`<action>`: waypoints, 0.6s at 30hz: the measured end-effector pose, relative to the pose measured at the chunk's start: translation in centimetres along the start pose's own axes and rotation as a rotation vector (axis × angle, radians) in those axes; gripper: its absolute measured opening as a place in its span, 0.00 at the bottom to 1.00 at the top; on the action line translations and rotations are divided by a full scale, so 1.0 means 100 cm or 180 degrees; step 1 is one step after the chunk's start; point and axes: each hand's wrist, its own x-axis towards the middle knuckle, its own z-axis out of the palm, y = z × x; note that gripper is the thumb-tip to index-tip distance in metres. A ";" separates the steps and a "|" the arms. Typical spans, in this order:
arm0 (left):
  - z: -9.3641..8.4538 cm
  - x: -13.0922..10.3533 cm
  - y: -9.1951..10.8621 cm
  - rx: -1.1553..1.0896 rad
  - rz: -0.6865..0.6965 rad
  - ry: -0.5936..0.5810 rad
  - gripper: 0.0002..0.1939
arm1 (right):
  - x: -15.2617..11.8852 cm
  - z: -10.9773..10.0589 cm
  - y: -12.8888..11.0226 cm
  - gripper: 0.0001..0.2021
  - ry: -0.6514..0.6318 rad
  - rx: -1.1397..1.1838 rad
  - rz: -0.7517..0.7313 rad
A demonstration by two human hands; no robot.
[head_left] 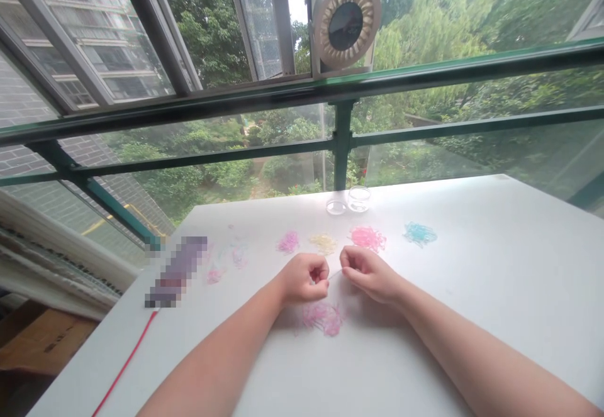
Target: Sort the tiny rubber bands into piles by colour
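My left hand (306, 277) and my right hand (368, 273) are curled close together over the white table (448, 341). A thin pale strand stretches between their fingertips, each hand pinching one end. Just below my left hand lies a loose pile of pink-purple bands (324, 317). Beyond the hands, small separate piles sit in a row: purple bands (287, 241), yellow bands (323, 243), bright pink bands (368, 238) and blue bands (419, 233). Fainter pink bands (214, 275) are scattered to the left.
A clear round container (359, 199) and a clear shallow lid (336, 207) stand near the table's back edge. At the left, a blurred dark object (177, 272) has a red cable (125, 363). A round fan (346, 25) sits at the window behind a green railing (343, 143).
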 end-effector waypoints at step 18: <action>0.002 0.000 -0.002 0.0106 -0.0097 0.0320 0.05 | -0.005 0.006 -0.003 0.03 -0.0280 -0.0517 -0.0024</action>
